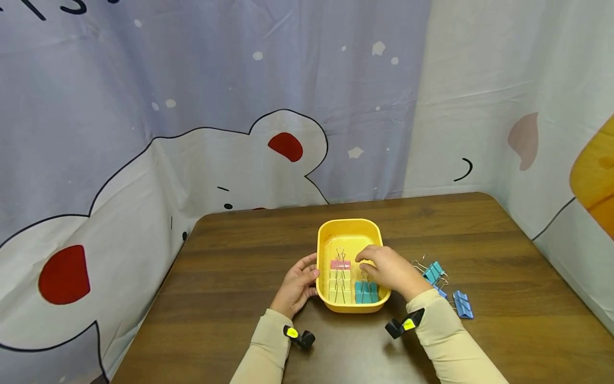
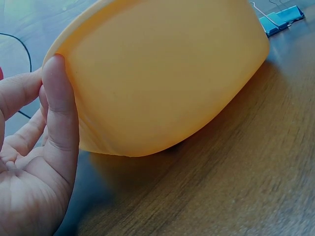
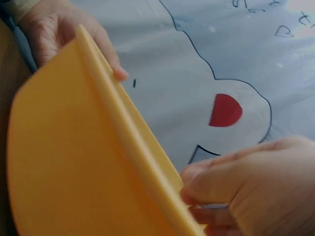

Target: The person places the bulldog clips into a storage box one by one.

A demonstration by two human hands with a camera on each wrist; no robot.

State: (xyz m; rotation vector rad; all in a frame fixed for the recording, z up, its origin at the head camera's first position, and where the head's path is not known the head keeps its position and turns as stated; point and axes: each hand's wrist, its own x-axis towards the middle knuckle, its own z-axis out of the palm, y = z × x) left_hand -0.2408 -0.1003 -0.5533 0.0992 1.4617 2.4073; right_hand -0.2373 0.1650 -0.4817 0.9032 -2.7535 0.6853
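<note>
A yellow plastic box [image 1: 349, 308] stands on the table. In its left part sits a row of binder clips, pale yellow ones [image 1: 339, 288] and a pink one [image 1: 340, 264], wire handles raised. Teal binder clips [image 1: 366, 293] sit at its near right. My left hand [image 1: 298, 282] holds the box's left side, thumb at the rim. My right hand [image 1: 389, 269] reaches over the right rim, thumb and index finger apart above the teal clips' handles. In the right wrist view, a thin pale line shows between the right hand's [image 3: 266, 189] fingers; what it is, I cannot tell.
Right of the box, on the wooden table [image 1: 259, 234], lie a teal binder clip [image 1: 434, 272] and a blue binder clip [image 1: 462, 304]. Another blue clip shows partly behind the right sleeve. A printed curtain [image 1: 216, 80] hangs behind the table.
</note>
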